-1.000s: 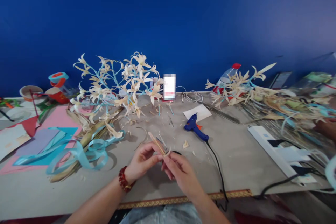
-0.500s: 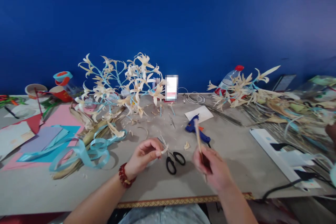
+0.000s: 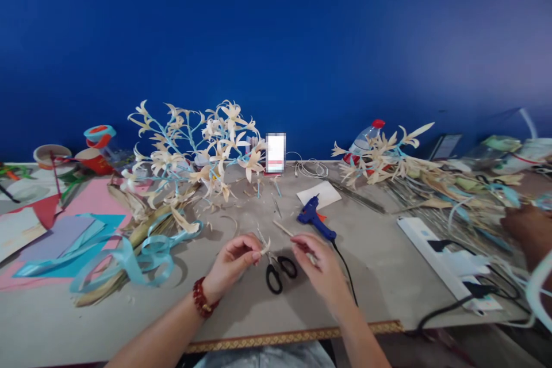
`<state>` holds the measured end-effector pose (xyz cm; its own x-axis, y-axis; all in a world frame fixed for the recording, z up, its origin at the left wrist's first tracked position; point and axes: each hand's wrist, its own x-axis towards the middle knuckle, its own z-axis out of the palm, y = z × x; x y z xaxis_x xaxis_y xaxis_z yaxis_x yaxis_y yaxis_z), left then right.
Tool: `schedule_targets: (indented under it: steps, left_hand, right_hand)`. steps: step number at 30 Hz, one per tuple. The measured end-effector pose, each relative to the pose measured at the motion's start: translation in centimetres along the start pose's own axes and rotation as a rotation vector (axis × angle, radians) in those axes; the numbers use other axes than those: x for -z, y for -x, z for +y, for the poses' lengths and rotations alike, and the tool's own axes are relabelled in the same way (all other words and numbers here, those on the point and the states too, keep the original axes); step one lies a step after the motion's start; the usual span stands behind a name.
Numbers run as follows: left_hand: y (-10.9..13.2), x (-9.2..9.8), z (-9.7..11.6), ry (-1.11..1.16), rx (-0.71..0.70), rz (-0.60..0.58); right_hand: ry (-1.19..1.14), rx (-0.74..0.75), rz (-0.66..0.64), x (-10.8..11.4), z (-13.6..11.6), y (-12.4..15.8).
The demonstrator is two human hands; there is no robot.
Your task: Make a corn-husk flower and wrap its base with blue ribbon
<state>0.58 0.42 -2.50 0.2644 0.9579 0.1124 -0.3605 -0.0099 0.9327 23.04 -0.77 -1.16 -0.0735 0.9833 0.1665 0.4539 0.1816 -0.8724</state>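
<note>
My left hand (image 3: pixel 237 261), with a red bead bracelet at the wrist, pinches a small curved cream petal (image 3: pixel 266 248) between thumb and finger. Closed around a thin cream stick (image 3: pixel 282 228), my right hand (image 3: pixel 317 261) has the stick's far end pointing up and left. Black-handled scissors (image 3: pixel 275 279) lie on the table between the two hands, blades pointing away and partly behind the petal. Just beyond my right hand rests a blue glue gun (image 3: pixel 317 219), its nozzle over a white card (image 3: pixel 332 195).
Cream flowers on blue stems (image 3: pixel 190 144) stand at the back left. Light-blue ribbon (image 3: pixel 129 259) curls over coloured paper on the left. A power strip (image 3: pixel 431 247) with cables lies right, near another person's hand (image 3: pixel 526 236). A bottle (image 3: pixel 366 141) stands behind.
My right hand has moved left, toward my left hand, and the stick has swung from near upright to tilted left. The other person's hand has come further into view.
</note>
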Motion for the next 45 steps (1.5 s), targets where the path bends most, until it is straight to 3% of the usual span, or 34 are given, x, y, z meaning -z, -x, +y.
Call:
schedule_targets:
  steps: [3,6,10,19,22,24,26,28,30,34,37,40,43,45]
  left_hand:
    - [0.0,0.0,-0.3,-0.026,0.007,-0.003]
    - [0.1,0.1,-0.4,-0.025,-0.001,0.0]
    - [0.0,0.2,-0.4,0.0,-0.008,0.014]
    - [-0.2,0.6,-0.9,0.067,0.009,0.075]
    - [-0.4,0.6,-0.9,0.077,0.016,0.14]
    - [-0.5,0.5,-0.9,0.121,0.036,0.175]
    - [-0.6,0.4,-0.8,0.158,0.061,0.199]
    - [-0.5,0.4,-0.7,0.133,0.067,0.179]
    - [-0.2,0.4,-0.6,0.052,0.06,0.089]
    - [0.5,-0.1,-0.2,-0.232,-0.037,-0.212]
    - [0.7,-0.5,-0.1,-0.388,-0.143,-0.366]
    - [0.7,-0.7,-0.4,-0.436,-0.179,-0.419]
    - [0.9,-0.6,-0.7,-0.481,-0.178,-0.387]
    - [0.9,-0.4,-0.8,-0.493,-0.152,-0.28]
  right_hand:
    - [-0.459,-0.186,-0.165,-2.0,-2.3,-0.4]
    - [-0.679,-0.271,-0.177,-3.7,-3.8,-0.8]
    - [-0.762,-0.325,-0.121,-4.5,-4.6,-1.6]
    - [-0.834,-0.341,-0.258,-5.2,-4.8,-3.1]
    - [-0.726,-0.254,-0.256,-5.4,-4.2,-3.9]
    - [-0.442,-0.129,-0.274,-5.2,-3.6,-5.3]
    - [0.046,0.048,-0.294,-4.8,-2.9,-7.6]
    - [0.198,0.088,-0.293,-4.8,-2.2,-10.4]
    - [0.311,0.113,-0.31,-5.2,-1.7,-12.8]
    - [0.467,0.137,-0.323,-6.9,-1.3,-15.5]
    - [0.504,0.156,-0.297,-7.4,-1.6,-15.7]
    - [0.475,0.162,-0.262,-6.1,-1.9,-14.8]
    - [0.391,0.142,-0.233,-4.1,-2.2,-12.4]
    - [0.306,0.126,-0.228,-3.4,-2.5,-9.8]
